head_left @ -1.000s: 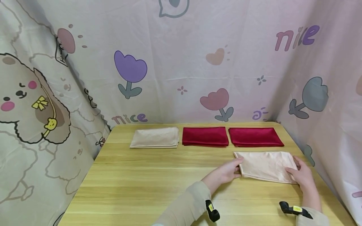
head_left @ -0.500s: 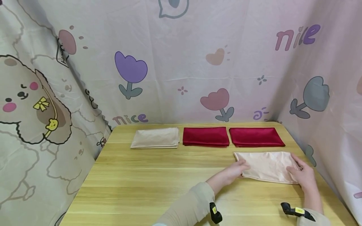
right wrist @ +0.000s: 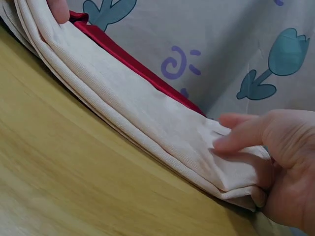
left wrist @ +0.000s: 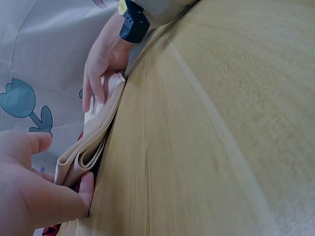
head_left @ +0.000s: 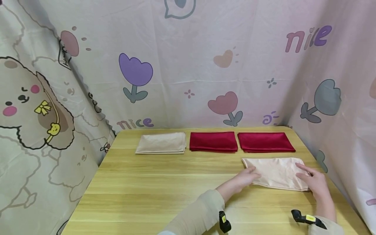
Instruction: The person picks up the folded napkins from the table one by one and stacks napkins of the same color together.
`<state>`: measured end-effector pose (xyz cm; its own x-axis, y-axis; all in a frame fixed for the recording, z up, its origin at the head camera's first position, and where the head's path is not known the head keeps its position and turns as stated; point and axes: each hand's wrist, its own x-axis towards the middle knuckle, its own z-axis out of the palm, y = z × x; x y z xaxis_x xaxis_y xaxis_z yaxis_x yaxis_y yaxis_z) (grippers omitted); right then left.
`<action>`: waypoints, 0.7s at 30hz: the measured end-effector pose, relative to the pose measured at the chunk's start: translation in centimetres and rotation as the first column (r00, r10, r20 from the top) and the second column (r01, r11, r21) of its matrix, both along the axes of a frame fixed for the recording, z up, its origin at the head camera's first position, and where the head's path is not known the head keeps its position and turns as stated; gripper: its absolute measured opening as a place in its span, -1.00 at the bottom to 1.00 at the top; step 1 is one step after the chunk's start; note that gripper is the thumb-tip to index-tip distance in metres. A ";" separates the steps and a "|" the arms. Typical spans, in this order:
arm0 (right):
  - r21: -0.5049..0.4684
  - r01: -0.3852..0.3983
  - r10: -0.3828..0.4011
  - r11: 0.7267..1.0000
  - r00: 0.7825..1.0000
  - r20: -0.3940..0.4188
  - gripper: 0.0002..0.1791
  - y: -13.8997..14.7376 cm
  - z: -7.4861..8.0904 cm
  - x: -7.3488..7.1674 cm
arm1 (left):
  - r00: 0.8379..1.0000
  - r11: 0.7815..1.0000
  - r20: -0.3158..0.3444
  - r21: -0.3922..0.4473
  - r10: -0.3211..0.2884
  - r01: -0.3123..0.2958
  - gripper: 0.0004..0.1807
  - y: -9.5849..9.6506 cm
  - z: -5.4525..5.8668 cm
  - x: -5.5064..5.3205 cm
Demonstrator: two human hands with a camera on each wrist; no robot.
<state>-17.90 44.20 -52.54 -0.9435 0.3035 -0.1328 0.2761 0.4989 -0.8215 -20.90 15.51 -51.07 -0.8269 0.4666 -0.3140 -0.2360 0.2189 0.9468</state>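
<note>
While I'm standing here watching, the right hand [head_left: 317, 181] is loosening at its end of the folded pale pink cloth [head_left: 277, 173]: a finger is now lying over the top rather than reaching behind the right edge, well parted from the thumb. The left hand [head_left: 242, 180] is spreading its fingers round the left end, one seemingly hovering clear of the fabric, none clenching; what either hand's hidden fingers are doing, I'm not able to tell. The cloth itself is hardly shifting, lying on the wooden table [head_left: 141, 195] toward the right, just in front of the right-hand red cloth [head_left: 265, 142]. Another red cloth [head_left: 213, 141] and a cream cloth [head_left: 161, 143] are lying folded along the same back row. To my eye, those relaxing fingers are turning a hold into light touching, and the piece, slightly creasing near its right end, is looking almost settled
</note>
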 end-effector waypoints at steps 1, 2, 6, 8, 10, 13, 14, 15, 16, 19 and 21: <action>0.017 0.003 -0.004 1.000 1.000 0.010 -0.37 -0.1 0.2 -0.1 | 1.000 1.000 -0.010 -0.013 0.003 -0.004 -0.35 0.1 0.0 0.0; 0.032 0.007 -0.008 0.999 1.000 0.019 -0.37 -0.2 0.3 -0.1 | 1.000 1.000 -0.019 -0.025 0.005 -0.006 -0.36 0.1 0.1 0.1; 0.102 0.016 -0.023 0.995 0.997 0.077 -0.32 -0.5 1.2 -0.3 | 0.999 0.998 -0.044 -0.057 0.013 -0.015 -0.36 0.3 0.4 0.4; 0.114 0.008 -0.021 0.993 0.993 0.113 -0.29 -0.5 1.6 -0.3 | 0.999 0.998 -0.050 -0.068 0.015 -0.018 -0.37 0.3 0.6 0.5; 0.123 -0.009 -0.010 0.992 0.989 0.149 -0.27 -0.6 2.0 -0.3 | 0.998 0.997 -0.053 -0.074 0.018 -0.022 -0.37 0.3 0.7 0.6; 0.127 -0.034 0.010 0.991 0.983 0.185 -0.24 -0.5 2.2 -0.3 | 0.998 0.997 -0.055 -0.077 0.021 -0.025 -0.37 0.3 0.7 0.7; 0.124 -0.043 0.019 0.991 0.982 0.189 -0.24 -0.5 2.2 -0.3 | 0.998 0.997 -0.054 -0.078 0.021 -0.026 -0.37 0.3 0.7 0.7; 0.120 -0.054 0.029 0.991 0.980 0.194 -0.22 -0.5 2.1 -0.2 | 0.998 0.996 -0.054 -0.082 0.021 -0.026 -0.37 0.3 0.7 0.7; 0.122 -0.068 0.043 0.990 0.980 0.193 -0.22 -0.4 2.0 -0.2 | 0.998 0.996 -0.055 -0.084 0.021 -0.026 -0.37 0.4 0.6 0.7; 0.109 -0.088 0.070 0.990 0.984 0.166 -0.21 -0.5 1.8 -0.2 | 0.997 0.995 -0.073 -0.099 0.026 -0.033 -0.38 0.5 0.5 0.7; 0.117 -0.094 0.078 0.989 0.988 0.137 -0.23 -0.7 1.6 -0.2 | 0.993 0.992 -0.107 -0.115 0.041 -0.054 -0.40 0.6 0.3 0.6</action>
<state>-18.11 43.55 -50.95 -0.9437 0.2435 -0.2241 0.3291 0.6204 -0.7119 -20.29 16.07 -50.74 -0.8784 0.3911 -0.2747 -0.1498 0.3206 0.9353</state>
